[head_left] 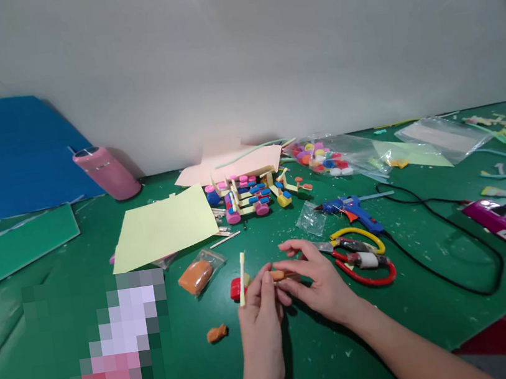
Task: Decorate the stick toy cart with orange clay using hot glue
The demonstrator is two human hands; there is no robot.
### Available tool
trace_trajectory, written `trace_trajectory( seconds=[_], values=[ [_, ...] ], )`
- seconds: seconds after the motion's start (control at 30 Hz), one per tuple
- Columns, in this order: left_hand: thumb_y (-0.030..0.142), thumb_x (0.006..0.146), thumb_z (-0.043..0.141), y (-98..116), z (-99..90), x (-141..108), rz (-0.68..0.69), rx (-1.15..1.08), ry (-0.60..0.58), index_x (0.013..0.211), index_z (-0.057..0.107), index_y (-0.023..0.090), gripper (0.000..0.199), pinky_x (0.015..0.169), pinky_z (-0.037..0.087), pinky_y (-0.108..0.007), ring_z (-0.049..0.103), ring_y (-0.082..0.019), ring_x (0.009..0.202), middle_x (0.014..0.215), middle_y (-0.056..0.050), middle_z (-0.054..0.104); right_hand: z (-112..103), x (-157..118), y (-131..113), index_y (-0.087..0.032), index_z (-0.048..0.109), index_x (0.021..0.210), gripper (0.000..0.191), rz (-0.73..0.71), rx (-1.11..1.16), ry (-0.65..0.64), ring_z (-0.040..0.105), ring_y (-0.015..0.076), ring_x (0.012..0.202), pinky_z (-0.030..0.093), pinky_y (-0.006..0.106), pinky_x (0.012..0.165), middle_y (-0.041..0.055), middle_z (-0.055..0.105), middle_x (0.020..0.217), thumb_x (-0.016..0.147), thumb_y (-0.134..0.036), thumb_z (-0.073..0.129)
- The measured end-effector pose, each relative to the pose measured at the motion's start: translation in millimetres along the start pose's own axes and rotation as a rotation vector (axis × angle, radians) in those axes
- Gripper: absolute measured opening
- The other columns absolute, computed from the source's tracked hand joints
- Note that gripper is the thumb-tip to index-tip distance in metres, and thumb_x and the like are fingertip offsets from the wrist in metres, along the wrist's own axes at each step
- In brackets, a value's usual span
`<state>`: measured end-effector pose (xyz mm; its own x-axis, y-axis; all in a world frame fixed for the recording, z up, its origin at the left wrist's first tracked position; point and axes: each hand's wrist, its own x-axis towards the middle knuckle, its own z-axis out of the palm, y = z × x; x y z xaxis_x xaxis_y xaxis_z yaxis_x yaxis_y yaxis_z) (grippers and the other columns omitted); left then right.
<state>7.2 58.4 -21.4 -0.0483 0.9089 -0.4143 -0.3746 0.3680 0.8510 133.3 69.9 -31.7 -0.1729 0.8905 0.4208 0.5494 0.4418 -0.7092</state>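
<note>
My left hand [261, 307] is closed around a small craft model, with a pale yellow strip [243, 279] and a red block [236, 288] showing at its left side. My right hand [315, 278] meets it from the right, thumb and fingertips pinched at a bit of orange clay [277, 275] on the model. Fingers hide most of the model's middle. Left of the hands lie a loose lump of orange clay [217, 333] and a clear bag of orange clay [196, 277]. Just right of my right hand are scissors [389, 272] with red and yellow handles.
Several finished craft models [247, 199] stand behind my hands, beside a yellow sheet [164, 227]. A blue glue gun [354, 210] lies to the right, its black cord near a purple power strip [502, 220]. A pink tumbler [107, 172] leans by the white wall.
</note>
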Motion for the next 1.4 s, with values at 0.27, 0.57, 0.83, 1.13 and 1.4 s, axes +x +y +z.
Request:
trace_trajectory(
  seconds=[0.27,0.57,0.83,1.13,1.4],
  values=[
    [0.040,0.071,0.062,-1,1.0,3,0.022,0.037,-0.009,0.086,0.064,0.015,0.030,0.044,0.032,-0.016,0.042,-0.006,0.046,0.048,0.005,0.050,-2,3,-5,-0.023,0.065,0.103,0.023,-0.001,-0.040,-0.025,0.047,0.0190,0.102,0.042,0.034,0.087,0.0074,0.048,0.115,0.082,-0.023,0.055],
    [0.041,0.066,0.066,1,2.5,2,0.026,0.031,0.010,0.086,0.065,0.014,0.033,0.046,0.034,-0.017,0.044,-0.007,0.048,0.049,0.004,0.052,-1,3,-5,-0.026,0.066,0.102,0.023,-0.008,-0.043,-0.008,0.049,0.0195,0.100,0.045,0.036,0.085,0.0066,0.050,0.114,0.081,-0.023,0.056],
    [0.041,0.067,0.065,5,3.2,-2,0.019,-0.011,0.003,0.091,0.063,0.013,0.037,0.036,0.021,-0.015,0.032,-0.003,0.038,0.049,0.005,0.051,-2,1,-6,-0.021,0.061,0.109,0.031,-0.002,-0.011,-0.005,0.049,0.0210,0.104,0.044,0.037,0.089,0.0094,0.049,0.115,0.079,-0.023,0.058],
    [0.040,0.074,0.058,6,2.7,-4,0.041,0.012,-0.035,0.093,0.061,0.012,0.034,0.037,0.020,-0.016,0.031,-0.003,0.037,0.048,0.005,0.051,2,0,-4,-0.024,0.065,0.101,0.022,0.001,-0.018,-0.017,0.049,0.0207,0.102,0.045,0.037,0.087,0.0081,0.048,0.115,0.082,-0.024,0.055],
    [0.046,0.082,0.042,-3,-9.5,-7,0.058,0.023,-0.080,0.085,0.062,0.013,0.039,0.039,0.028,-0.020,0.037,-0.005,0.037,0.054,0.002,0.054,4,-2,-3,-0.023,0.063,0.103,0.025,-0.002,-0.012,-0.008,0.050,0.0217,0.103,0.046,0.039,0.087,0.0090,0.048,0.115,0.080,-0.022,0.055]
  ],
)
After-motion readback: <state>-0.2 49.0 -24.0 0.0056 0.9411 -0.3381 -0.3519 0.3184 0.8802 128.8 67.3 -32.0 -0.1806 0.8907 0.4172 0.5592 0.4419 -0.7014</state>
